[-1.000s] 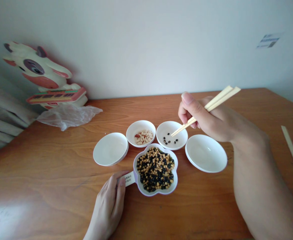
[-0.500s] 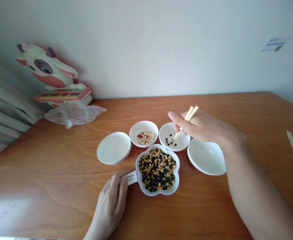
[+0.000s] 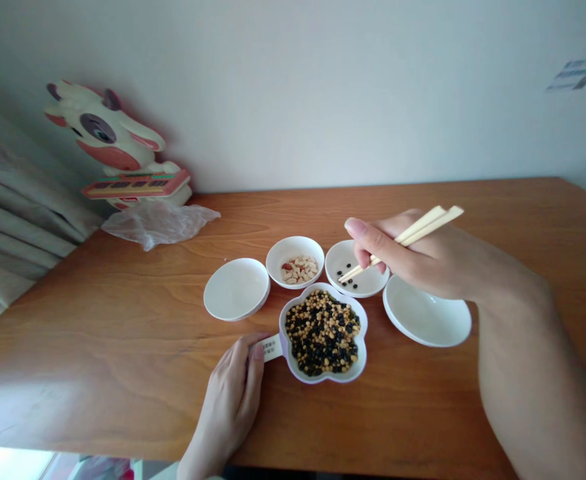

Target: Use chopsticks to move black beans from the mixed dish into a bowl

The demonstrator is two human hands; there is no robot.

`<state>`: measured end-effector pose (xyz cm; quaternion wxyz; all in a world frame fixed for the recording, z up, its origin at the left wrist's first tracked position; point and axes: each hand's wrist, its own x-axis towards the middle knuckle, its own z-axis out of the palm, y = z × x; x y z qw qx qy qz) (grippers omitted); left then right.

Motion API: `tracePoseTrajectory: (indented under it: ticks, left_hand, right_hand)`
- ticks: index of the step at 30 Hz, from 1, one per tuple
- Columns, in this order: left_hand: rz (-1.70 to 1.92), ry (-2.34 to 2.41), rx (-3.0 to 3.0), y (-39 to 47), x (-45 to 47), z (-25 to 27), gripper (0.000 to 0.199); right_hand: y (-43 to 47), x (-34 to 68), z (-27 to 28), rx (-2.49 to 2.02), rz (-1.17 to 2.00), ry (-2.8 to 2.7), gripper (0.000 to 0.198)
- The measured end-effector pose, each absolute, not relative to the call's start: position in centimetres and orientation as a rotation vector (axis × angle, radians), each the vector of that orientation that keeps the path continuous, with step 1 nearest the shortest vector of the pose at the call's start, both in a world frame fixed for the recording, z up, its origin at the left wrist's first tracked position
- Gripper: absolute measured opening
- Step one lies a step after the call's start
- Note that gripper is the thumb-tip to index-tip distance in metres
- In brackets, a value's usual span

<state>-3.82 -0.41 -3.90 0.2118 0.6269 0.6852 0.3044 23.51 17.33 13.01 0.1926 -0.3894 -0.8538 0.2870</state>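
My right hand is closed around a pair of wooden chopsticks, thumb pressed across the sticks and the fingers curled beneath them. The tips point down into the small white dish of black beans, hovering just over the few beans lying there; I cannot tell whether a bean is pinched between them. To do this well I judge the tips should stay close together and low over the dish, so anything let go drops short and does not bounce over the rim.

My left hand lies flat on the table, fingers loosely extended, with the thumb and fingertips resting on the labelled handle of the flower-shaped bowl. It grips nothing firmly; it steadies the bowl, which I think is worth keeping up, since the bowl is light and would slide under a nudge from the sticks.

That bowl is full of mixed yellow and black beans and sits just in front of the dishes. Beside the black-bean dish stands a dish of peanuts, touching or nearly so. An empty white dish sits at the far left, another empty dish under my right wrist.

Farther back lie a crumpled plastic bag and a cow-shaped toy against the wall.
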Motion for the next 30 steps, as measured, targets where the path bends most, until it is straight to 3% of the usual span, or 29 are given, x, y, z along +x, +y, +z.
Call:
tracePoseTrajectory:
  ticks: [9,17,30]
  left_hand:
    - [0.841,1.912,1.731,-0.3,-3.8,-3.8,0.026]
    - [0.853,1.893,1.732,-0.2,-3.5,-3.3,0.025]
    - [0.866,1.865,1.701,-0.3,-3.6,-3.5,0.026]
  right_hand:
    - [16.4,21.7,12.2,-0.946,1.113,-2.430,0.069]
    - [16.5,19.7,10.2,-0.829,0.917,-2.638,0.065]
    - [16.7,19.1,9.4,-0.726,0.912,-2.617,0.064]
